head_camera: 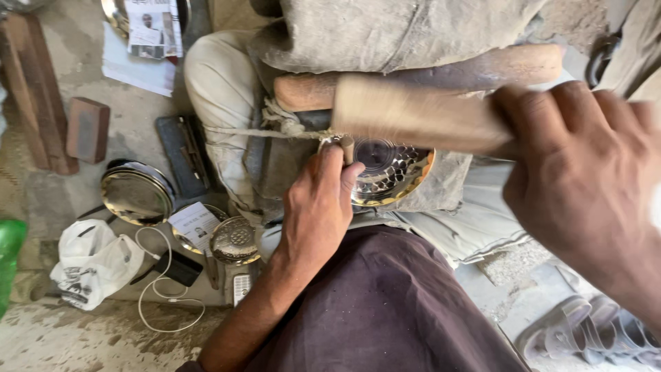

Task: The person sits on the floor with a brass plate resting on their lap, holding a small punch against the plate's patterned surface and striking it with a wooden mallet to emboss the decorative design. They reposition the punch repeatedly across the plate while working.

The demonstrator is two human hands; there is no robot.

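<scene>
Left hand [318,207]: closed around a small punch [348,148], its tip set on the metal bowl [389,172].
Right hand [585,186]: at three o'clock, clenched on a wooden mallet [413,114], blurred.
Bowl: centre of view, resting on cloth-covered block [447,169]; shiny, dimpled, brass-edged.
Handling: likely thin, stiff, slippery, easily dented; best gripped by the rim.
Nine o'clock: more dishes [136,195], white bag [93,262].

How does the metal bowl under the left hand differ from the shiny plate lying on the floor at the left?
The metal bowl bears a hammered dimple pattern; the shiny plate looks smooth. The bowl is tilted and held by the left hand; the plate lies untouched on the floor. Both are round and reflective.
</scene>
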